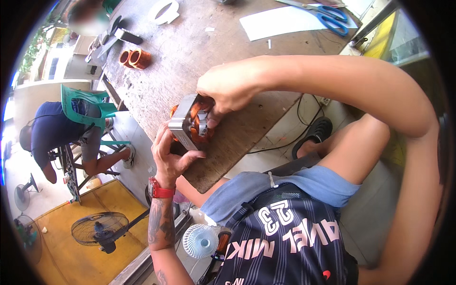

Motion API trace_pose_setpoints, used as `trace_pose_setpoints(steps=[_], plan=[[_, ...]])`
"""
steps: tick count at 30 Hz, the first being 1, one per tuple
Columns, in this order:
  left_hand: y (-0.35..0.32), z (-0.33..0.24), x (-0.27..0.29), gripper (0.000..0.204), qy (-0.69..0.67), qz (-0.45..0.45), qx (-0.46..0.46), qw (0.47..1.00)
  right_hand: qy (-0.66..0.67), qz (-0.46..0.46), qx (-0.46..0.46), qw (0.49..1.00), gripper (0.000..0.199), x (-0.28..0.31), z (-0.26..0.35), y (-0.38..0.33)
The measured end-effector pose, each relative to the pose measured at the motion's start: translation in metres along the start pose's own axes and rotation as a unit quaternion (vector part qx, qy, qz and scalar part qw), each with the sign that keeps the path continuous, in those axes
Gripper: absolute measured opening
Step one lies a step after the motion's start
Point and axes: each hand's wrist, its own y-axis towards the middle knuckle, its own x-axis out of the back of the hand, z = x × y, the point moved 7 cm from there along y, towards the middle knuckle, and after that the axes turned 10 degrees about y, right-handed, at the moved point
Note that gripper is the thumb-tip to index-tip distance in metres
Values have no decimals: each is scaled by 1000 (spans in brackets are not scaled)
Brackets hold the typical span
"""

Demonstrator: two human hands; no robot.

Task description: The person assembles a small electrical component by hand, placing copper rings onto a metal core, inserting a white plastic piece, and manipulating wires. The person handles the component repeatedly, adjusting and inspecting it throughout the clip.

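Observation:
A motor stator (181,122) with a square steel core and orange copper coils is held tilted over the near edge of the wooden table (190,52). My left hand (167,154), wearing a red watch, grips the core's lower left side, its thumb along the near face. From above, my right hand (230,90) bends over the upper right side, thumb and fingers closed against the coils. Part of the windings is hidden by those fingers. Farther off on the table stand two loose copper-coloured coils (140,59).
Blue-handled scissors (332,21) and a white sheet (280,21) lie at the far right. A white ring-shaped piece (165,12) and a black-bodied tool (127,36) are at the back. At left, someone bends beside a green chair (71,107). A small fan (201,241) is near my waist.

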Motion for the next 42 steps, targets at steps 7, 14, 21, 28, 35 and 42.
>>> trace_pose_setpoints(steps=[7,14,21,28,35,42], plan=[[4,-4,-1,88,-29,3,-19,999,118,-119,68,983,33,-20,-12,-17],[-11,-14,-8,70,-69,-75,75,992,19,-411,67,909,20,-15,-2,-89],[-8,-10,-10,59,-140,-58,91,984,-36,-458,125,879,15,-49,23,-71],[-13,-4,-14,65,-154,-40,125,979,-150,-475,148,855,17,-52,33,-66],[-13,8,-16,80,-139,-12,136,981,-270,-485,-40,831,19,-5,-25,-104],[-9,11,-17,76,-140,22,114,983,-201,-431,87,875,44,-66,24,-97]])
